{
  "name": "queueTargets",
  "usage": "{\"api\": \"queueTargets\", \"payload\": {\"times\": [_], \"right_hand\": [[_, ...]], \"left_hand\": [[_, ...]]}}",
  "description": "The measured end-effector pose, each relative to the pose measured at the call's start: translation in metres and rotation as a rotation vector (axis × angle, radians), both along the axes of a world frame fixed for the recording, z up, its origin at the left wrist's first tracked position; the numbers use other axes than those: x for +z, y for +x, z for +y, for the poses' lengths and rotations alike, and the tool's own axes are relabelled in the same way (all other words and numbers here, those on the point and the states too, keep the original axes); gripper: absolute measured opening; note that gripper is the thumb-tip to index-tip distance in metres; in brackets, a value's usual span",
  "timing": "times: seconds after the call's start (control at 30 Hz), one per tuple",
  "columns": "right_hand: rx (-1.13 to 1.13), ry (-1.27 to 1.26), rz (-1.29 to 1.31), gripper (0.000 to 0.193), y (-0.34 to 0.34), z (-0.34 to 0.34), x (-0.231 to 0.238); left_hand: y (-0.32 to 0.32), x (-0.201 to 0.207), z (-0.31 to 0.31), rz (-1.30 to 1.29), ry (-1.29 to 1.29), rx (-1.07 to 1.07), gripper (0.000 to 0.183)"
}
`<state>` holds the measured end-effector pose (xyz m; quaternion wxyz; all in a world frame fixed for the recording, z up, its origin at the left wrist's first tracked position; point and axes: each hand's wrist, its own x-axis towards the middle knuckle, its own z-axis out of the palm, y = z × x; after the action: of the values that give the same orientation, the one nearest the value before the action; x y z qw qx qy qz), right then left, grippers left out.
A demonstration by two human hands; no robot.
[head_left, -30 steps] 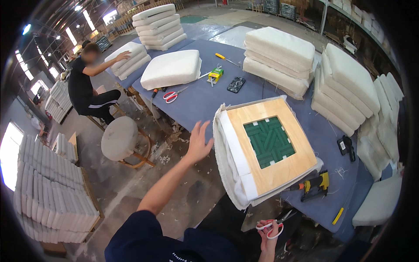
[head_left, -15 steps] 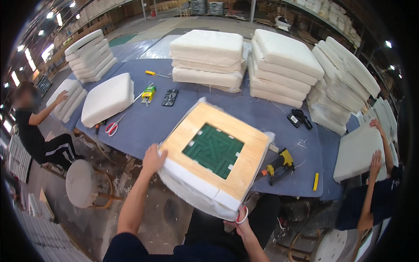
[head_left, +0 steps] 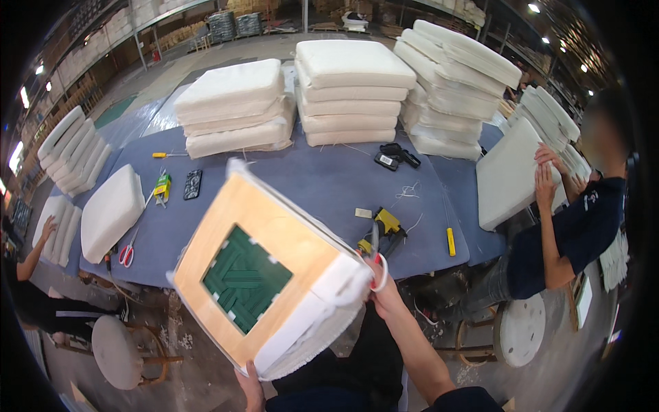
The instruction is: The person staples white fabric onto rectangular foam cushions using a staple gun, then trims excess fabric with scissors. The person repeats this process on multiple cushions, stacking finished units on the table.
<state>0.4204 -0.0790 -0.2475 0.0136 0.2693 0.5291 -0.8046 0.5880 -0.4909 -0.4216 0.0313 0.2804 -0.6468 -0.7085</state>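
Observation:
Tilted in front of me is a seat cushion [head_left: 195,257] with a light plywood base facing up. Green woven webbing [head_left: 247,278] fills the square opening in the base, and white fabric wraps the sides. My left hand [head_left: 252,390] grips the cushion's lower corner, with part of the hand hidden beneath it. At the right corner, my right hand [head_left: 386,294] is closed on scissors [head_left: 382,271] with red and white handles. Their blades point up beside the fabric edge; whether they touch it I cannot tell.
Tall stacks of white cushions [head_left: 353,65] line the blue table [head_left: 316,185]. On it lie a yellow-black power tool [head_left: 388,223], a yellow-handled tool [head_left: 450,242], a phone [head_left: 193,184] and other scissors [head_left: 126,255]. One person [head_left: 570,226] handles cushions at right, another [head_left: 27,275] at left.
The cushion has turned and tipped more upright. My left hand has gone from its left edge to the lower corner. My right hand has risen with the scissors to the right corner. The view has swung right.

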Motion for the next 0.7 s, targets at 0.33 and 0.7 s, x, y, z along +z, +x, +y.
{"api": "queueTargets", "payload": {"times": [0.33,0.7], "right_hand": [[0.082,0.136,0.665,0.028,-0.025,-0.071,0.081],[-0.062,0.110,-0.003,0.024,0.204,-0.035,-0.091]], "left_hand": [[-0.075,0.185,0.139,0.699,-0.444,-0.875,0.016],[-0.141,0.103,0.145,0.646,-1.265,-0.701,0.072]]}}
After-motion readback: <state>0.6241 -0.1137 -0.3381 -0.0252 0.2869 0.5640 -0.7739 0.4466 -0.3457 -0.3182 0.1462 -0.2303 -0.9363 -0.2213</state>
